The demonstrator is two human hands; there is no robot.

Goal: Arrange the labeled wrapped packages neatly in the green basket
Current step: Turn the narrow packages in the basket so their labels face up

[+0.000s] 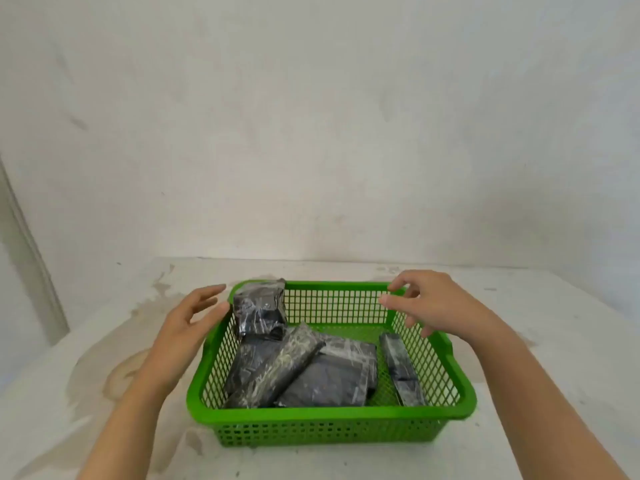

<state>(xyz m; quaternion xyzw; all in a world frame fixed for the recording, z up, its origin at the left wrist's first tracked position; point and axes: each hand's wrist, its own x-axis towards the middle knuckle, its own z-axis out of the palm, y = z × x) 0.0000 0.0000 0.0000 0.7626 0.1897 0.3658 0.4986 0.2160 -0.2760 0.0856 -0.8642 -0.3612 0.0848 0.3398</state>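
Observation:
A green mesh basket (332,415) stands in the middle of the table. Several dark packages wrapped in shiny film lie in it. One package (259,311) stands upright in the far left corner. A long one (277,370) leans diagonally over a flat one (329,379). A narrow package (401,368) stands on edge along the right wall. My left hand (187,327) hovers open just outside the basket's left wall, its fingertips close to the upright package. My right hand (433,303) is over the far right corner with fingers apart, holding nothing.
The basket rests on a pale, stained tabletop (104,358). A bare white wall (311,133) rises right behind the table's far edge. A pale vertical strip (31,265) runs along the left.

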